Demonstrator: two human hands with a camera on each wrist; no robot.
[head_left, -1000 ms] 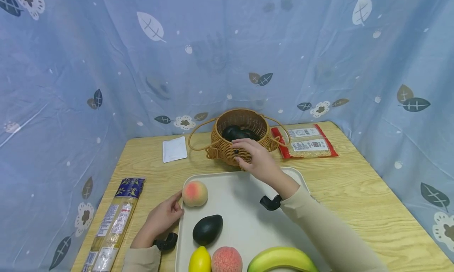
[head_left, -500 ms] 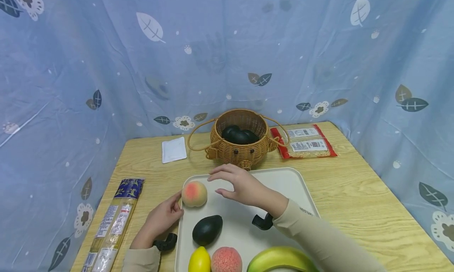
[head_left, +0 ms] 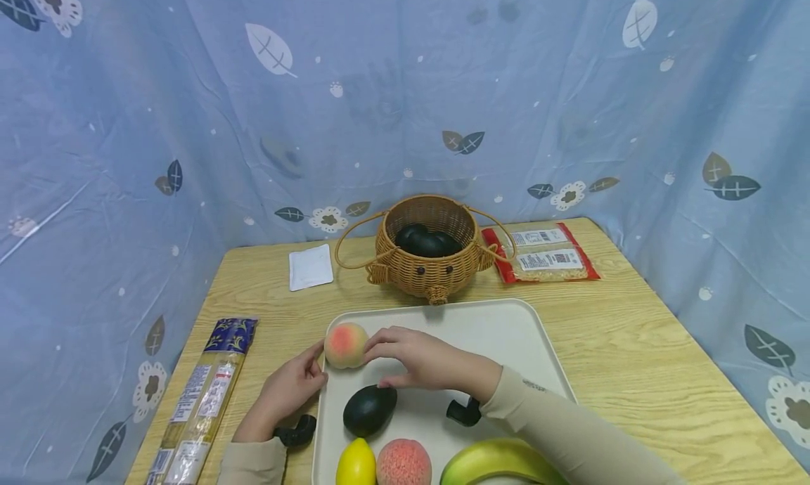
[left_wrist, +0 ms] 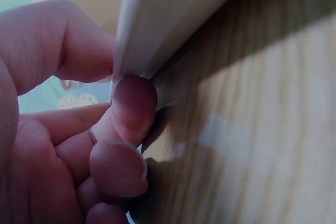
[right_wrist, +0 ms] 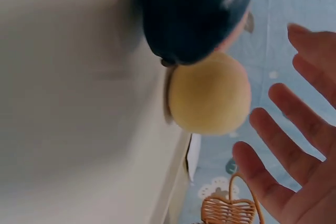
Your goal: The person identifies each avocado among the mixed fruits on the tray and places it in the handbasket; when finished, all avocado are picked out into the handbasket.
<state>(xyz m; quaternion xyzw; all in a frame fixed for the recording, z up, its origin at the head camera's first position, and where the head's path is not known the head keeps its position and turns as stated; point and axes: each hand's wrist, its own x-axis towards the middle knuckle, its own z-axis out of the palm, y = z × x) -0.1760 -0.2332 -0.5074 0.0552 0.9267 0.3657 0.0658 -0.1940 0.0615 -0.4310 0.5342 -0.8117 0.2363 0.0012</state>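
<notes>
My left hand [head_left: 292, 388] holds the left rim of a white tray [head_left: 468, 330], with thumb and fingers at its edge in the left wrist view [left_wrist: 134, 40]. Above the tray, my right hand [head_left: 420, 358] hovers with fingers spread, nothing in its grasp. Closest to it are a yellow-pink peach [head_left: 346, 346] in the tray's far left corner and a dark avocado [head_left: 370, 410] just in front. The right wrist view has both the avocado [right_wrist: 194, 14] and the peach [right_wrist: 210, 94] apart from the fingertips. A lemon [head_left: 356, 464], a pink peach [head_left: 404, 462] and a banana [head_left: 503, 461] lie nearer me.
Behind the tray stands a wicker basket [head_left: 411, 270] with dark avocados [head_left: 427, 242] inside. A red-edged food packet [head_left: 547, 251] lies right of it, a white packet [head_left: 311, 267] left. Long noodle packs [head_left: 205, 401] lie left of the tray. A blue curtain [head_left: 405, 84] surrounds the table.
My right hand has come back from the basket, down and left over the tray, toward the peach and avocado. The left hand has stayed at the rim.
</notes>
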